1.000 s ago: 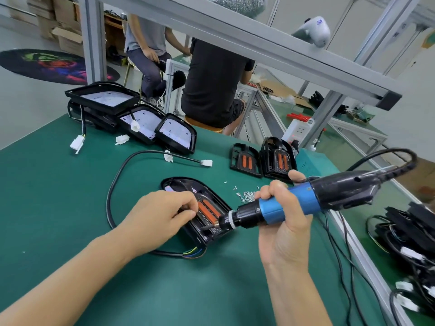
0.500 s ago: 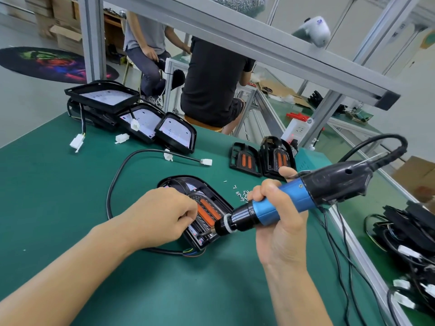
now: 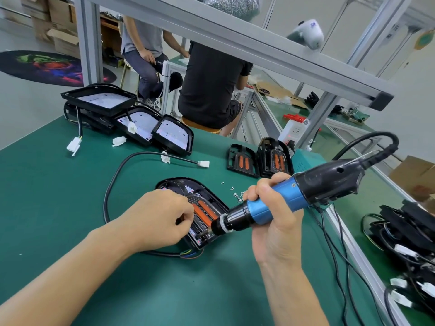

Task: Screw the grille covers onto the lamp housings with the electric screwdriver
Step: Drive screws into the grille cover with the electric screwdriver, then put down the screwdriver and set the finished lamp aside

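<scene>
Right hand (image 3: 273,222) wrapped round the blue screwdriver (image 3: 270,205), tip down on the near corner of the grille cover (image 3: 207,212). Cover sits on the lamp housing (image 3: 174,184), mid green table (image 3: 58,196). Left hand (image 3: 155,217) curled, fingertips on the cover; cannot tell if it pinches anything.

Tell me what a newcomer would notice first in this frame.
Probably the blue electric screwdriver at centre, gripped by the right hand, its bit down on the near end of a grille cover with orange strips. The left hand steadies that lamp on the green bench mat; loose screws lie just behind.
</scene>
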Demonstrator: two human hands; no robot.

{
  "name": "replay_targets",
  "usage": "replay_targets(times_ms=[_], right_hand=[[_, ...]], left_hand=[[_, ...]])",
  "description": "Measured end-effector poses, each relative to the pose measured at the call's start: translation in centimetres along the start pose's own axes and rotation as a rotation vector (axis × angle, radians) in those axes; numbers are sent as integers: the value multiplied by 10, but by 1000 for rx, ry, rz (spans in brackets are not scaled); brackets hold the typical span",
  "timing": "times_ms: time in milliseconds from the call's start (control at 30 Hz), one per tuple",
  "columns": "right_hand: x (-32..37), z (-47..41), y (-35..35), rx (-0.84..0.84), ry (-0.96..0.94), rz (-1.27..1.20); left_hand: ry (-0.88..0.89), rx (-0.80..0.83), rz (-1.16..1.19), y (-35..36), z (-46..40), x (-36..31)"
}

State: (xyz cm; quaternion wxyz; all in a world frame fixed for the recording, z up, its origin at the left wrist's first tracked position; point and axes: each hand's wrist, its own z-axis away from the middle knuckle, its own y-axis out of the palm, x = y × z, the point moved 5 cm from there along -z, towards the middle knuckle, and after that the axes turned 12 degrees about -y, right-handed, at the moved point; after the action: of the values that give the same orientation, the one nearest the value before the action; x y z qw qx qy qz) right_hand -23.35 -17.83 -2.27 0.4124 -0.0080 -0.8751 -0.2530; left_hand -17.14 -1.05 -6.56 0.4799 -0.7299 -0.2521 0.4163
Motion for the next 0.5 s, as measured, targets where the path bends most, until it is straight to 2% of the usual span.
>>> replay_targets(times_ms=[300,500], right_hand=[[-1,0,-9,-98,33,-63],[20,-15,-33,-247,-60,-30]], left_hand=[[-20,-22,79,-1,2,3],[-26,-67,213,-7,6,1]])
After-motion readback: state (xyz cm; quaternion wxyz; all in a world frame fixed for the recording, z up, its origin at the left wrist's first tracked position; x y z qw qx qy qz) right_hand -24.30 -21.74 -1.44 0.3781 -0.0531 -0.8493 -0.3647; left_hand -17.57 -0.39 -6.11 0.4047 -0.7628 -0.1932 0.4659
